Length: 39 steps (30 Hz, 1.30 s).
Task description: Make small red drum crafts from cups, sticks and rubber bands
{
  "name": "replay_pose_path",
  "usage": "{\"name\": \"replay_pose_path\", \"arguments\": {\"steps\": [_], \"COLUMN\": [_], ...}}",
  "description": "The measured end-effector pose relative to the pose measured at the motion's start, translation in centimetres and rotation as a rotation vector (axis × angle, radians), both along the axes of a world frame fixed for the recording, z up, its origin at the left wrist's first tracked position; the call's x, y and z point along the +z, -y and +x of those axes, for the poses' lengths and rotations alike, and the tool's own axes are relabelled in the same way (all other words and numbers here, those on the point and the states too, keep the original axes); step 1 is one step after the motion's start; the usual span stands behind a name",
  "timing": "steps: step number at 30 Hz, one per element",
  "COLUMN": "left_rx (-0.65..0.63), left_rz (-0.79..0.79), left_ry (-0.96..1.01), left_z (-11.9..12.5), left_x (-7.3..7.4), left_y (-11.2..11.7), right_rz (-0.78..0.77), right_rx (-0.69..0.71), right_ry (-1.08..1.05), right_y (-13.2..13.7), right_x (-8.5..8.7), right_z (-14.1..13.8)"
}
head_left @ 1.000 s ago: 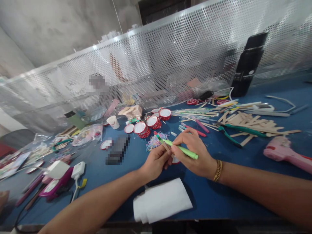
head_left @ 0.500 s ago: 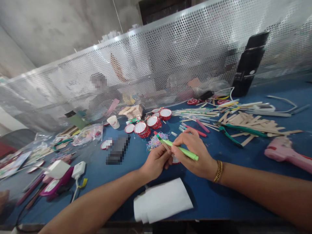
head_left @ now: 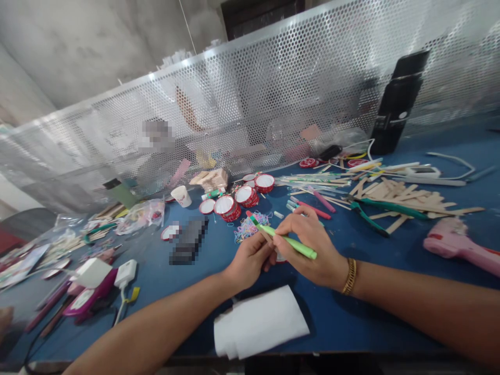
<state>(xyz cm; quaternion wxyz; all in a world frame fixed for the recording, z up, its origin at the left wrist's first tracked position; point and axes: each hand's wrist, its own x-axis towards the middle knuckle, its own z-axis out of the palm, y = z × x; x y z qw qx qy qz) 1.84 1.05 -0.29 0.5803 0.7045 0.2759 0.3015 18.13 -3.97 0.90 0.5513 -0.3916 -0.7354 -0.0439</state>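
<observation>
Between the fingers of my left hand [head_left: 250,260] is a wooden craft stick [head_left: 267,237], its far end coloured red and green. My right hand [head_left: 308,245] is closed around a light green marker pen [head_left: 299,247], whose tip is at the stick. Just beyond my hands lies a pile of small pastel rubber bands [head_left: 250,227]. Partly hidden under my right hand is a white-topped round lid [head_left: 280,256]. Nearer to me on the blue table [head_left: 336,323] rests a folded white paper [head_left: 261,323].
Red-and-white round tins [head_left: 227,207] and a paper cup [head_left: 181,196] stand behind my hands. At the right are loose craft sticks [head_left: 410,195], green-handled pliers [head_left: 377,219], a pink glue gun [head_left: 449,242] and a black bottle [head_left: 398,109]. A perforated metal screen [head_left: 258,104] runs along the back.
Almost nothing differs. My right hand and the green marker have shifted very slightly to the left; my left hand keeps its hold on the craft stick.
</observation>
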Motion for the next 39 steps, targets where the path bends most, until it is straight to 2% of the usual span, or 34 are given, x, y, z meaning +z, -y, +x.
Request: {"name": "replay_pose_path", "arguments": {"steps": [8,16,32,39], "left_rx": [0.011,0.000,0.019,0.002], "left_rz": [-0.021,0.007,-0.023,0.003], "left_ry": [-0.034,-0.022,-0.036,-0.037], "left_z": [-0.08,-0.10,0.03,-0.19], "left_x": [-0.19,-0.16,0.19,-0.17], "left_y": [-0.15,-0.16,-0.06,-0.28], "right_rz": [-0.042,-0.003,-0.041,-0.017], "right_rx": [-0.020,0.020,-0.009,0.010], "right_ry": [0.017,0.026,0.035,0.024], "right_y": [-0.14,-0.04,-0.11,0.04], "right_x": [0.00,0.00,-0.06,0.07], "right_z": [0.22,0.06,0.27,0.01]}}
